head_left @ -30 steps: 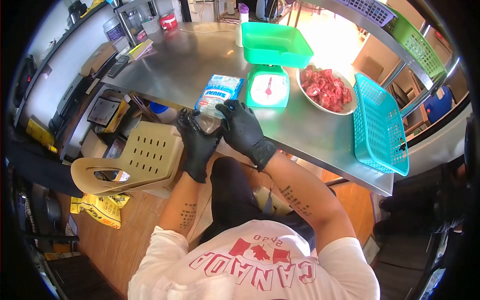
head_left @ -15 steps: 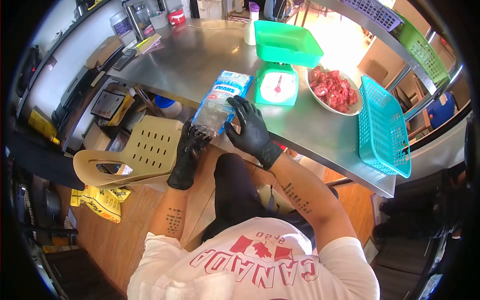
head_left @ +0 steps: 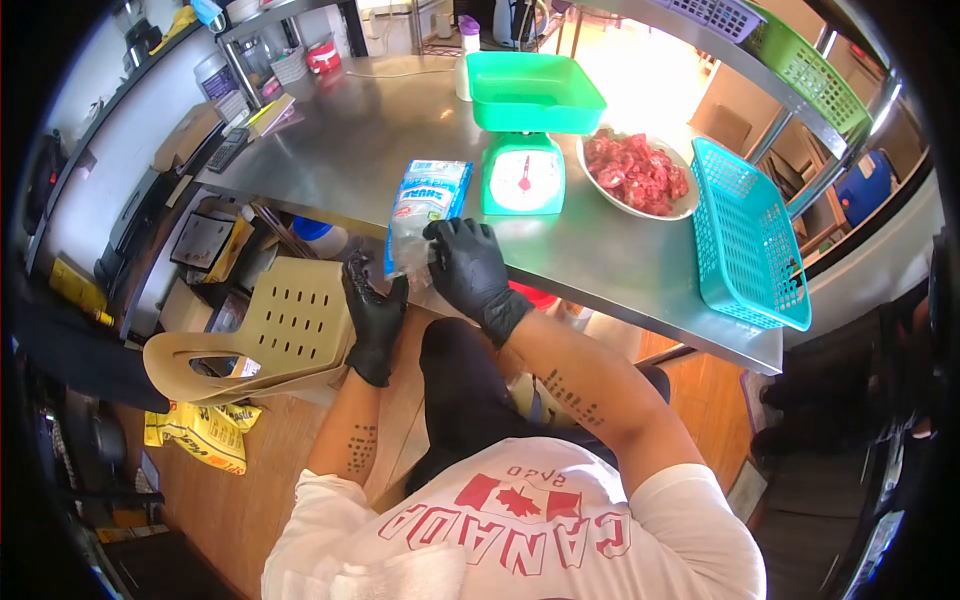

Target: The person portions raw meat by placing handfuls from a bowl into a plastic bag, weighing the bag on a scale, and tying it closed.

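- Two black-gloved hands of yours work at the near edge of the steel table (head_left: 310, 150), with the blue-and-clear plastic packet (head_left: 432, 200) between and just beyond them.
- The packet lies aslant, its printed blue end far on the tabletop and its clear end near, reaching the table's edge.
- Your right hand (head_left: 472, 268) rests on the right side of that clear end, fingers curled over the plastic; whether they pinch it or only press it, you cannot tell from this angle.
- Your left hand (head_left: 374, 322) sits just left of the near end, fingers spread and thumb apart, with nothing visible in its grasp; contact with the packet's corner is unclear.
- The film looks thin and slippery, so steady it with flat right fingertips rather than a hard squeeze that could crease it.
- Bring your left thumb and forefinger level with the near end, and take one layer at a time; gloves probably dull your feel for the edge.
- Let most of the packet's length lie on the steel, as the near end could slide off.
- Mind your right knuckles near the green scale (head_left: 525, 185); the bowl (head_left: 628, 207) of cut red meat (head_left: 632, 172) stands farther right, beside the turquoise basket (head_left: 712, 270).
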The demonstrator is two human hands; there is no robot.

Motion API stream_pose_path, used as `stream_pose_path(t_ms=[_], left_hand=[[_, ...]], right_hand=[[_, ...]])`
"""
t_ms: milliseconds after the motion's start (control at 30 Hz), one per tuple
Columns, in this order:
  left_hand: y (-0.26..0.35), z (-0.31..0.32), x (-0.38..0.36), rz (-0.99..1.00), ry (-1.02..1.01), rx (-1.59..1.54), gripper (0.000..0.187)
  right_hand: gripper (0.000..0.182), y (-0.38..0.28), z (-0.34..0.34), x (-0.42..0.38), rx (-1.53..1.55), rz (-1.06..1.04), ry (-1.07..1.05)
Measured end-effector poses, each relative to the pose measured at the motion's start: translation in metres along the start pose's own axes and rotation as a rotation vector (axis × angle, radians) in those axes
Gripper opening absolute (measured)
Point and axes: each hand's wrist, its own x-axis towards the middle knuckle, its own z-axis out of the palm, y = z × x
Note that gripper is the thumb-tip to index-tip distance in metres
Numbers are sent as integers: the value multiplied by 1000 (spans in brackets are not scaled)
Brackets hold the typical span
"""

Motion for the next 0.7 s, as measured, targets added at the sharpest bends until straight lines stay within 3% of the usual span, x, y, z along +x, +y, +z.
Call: stream_pose_path(t_ms=[67, 100, 167, 200, 300, 333, 500, 567, 633, 700], left_hand=[[40, 4, 13, 492, 69, 473, 45], [40, 3, 16, 496, 59, 463, 45], [36, -4, 26, 281, -266, 87, 36], [42, -4, 34, 387, -253, 197, 24], [56, -4, 41, 378, -282, 158, 18], [57, -2, 39, 314, -225, 129, 14], [82, 6, 40, 350, -404, 228, 16], [69, 5, 42, 234, -430, -115, 24], [58, 2, 52, 135, -488, -221, 34], [55, 3, 65, 134, -314, 11, 41]], right_hand=[[26, -6, 1, -5, 75, -61, 23], [26, -9, 2, -5, 68, -51, 29], [23, -12, 0, -5, -46, -218, 168], [35, -17, -12, -8, 27, -242, 110], [36, -25, -6, -14, -117, -228, 222], [36, -25, -11, -16, -206, -160, 33], [38, -13, 3, -4, -219, -51, 114], [38, -9, 1, 6, -256, 26, 34], [48, 2, 7, 13, -401, 5, -17], [41, 8, 11, 17, -448, 18, -137]])
